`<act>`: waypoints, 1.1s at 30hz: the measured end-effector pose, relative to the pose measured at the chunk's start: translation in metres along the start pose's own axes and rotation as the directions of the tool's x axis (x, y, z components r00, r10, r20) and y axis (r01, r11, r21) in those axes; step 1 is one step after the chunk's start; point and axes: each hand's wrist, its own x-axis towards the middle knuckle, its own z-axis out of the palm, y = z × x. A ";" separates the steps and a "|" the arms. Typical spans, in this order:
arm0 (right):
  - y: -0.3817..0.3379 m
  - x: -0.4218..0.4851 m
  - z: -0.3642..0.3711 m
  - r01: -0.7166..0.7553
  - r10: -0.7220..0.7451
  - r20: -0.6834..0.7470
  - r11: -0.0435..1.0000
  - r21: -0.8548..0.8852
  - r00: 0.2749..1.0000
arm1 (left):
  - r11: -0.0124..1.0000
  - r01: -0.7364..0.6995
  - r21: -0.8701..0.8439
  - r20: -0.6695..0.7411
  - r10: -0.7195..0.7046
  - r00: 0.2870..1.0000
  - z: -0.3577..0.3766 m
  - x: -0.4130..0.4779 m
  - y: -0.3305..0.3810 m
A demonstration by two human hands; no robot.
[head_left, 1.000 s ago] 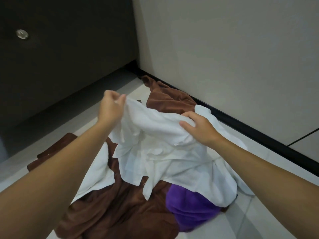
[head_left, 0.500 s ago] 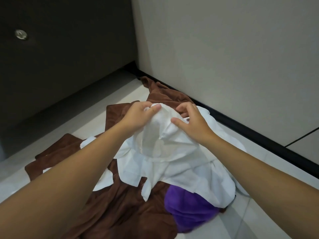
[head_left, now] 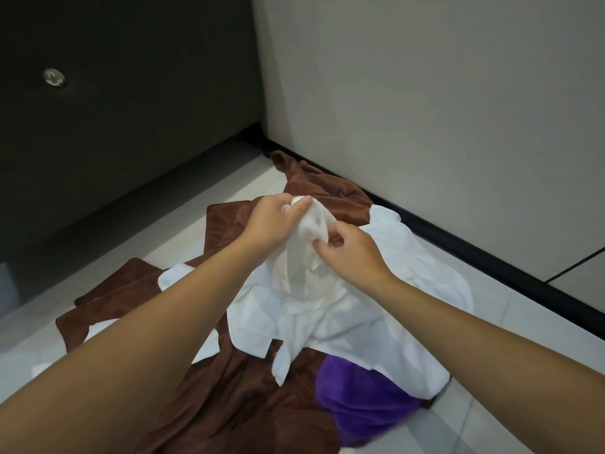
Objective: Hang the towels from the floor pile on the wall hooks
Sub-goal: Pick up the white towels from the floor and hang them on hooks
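Picking the first towel off the pile, to judge by the grip. Bunched corner of the white towel clenched in the left hand, fingers and thumb curled tight round the cloth. Pinched just below by the right hand, fingertips closed on a fold. Otherwise draped over the brown towel and the purple towel, all heaped on the floor near the corner between wall and dark door. No hooks in view. Next, probably: lifting the white towel clear of the heap, finding an edge to catch, then looking up along the wall for a hook. Likely to drag the cloth beneath unless raised straight up.
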 end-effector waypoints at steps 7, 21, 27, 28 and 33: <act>0.002 0.004 -0.021 -0.026 0.047 -0.098 0.979 0.202 0.994 | 0.970 0.197 -0.143 -0.128 -0.215 0.968 -0.010 0.003 -0.006; -0.005 0.001 -0.018 0.181 -0.191 0.051 0.972 0.153 0.980 | 0.739 0.408 -0.536 0.148 -0.394 0.907 -0.015 -0.002 0.009; 0.001 0.002 -0.019 0.201 -0.204 0.053 0.978 0.060 0.977 | 0.706 0.438 -0.556 0.336 -0.291 0.896 -0.017 -0.005 0.012; -0.001 0.001 -0.017 0.198 -0.203 0.062 0.977 0.081 0.977 | 0.709 0.437 -0.554 0.353 -0.276 0.894 -0.015 -0.005 0.013; -0.015 -0.009 -0.019 0.067 -0.097 0.079 0.945 0.319 0.992 | 0.679 0.438 -0.589 0.238 -0.372 0.897 -0.009 -0.002 0.012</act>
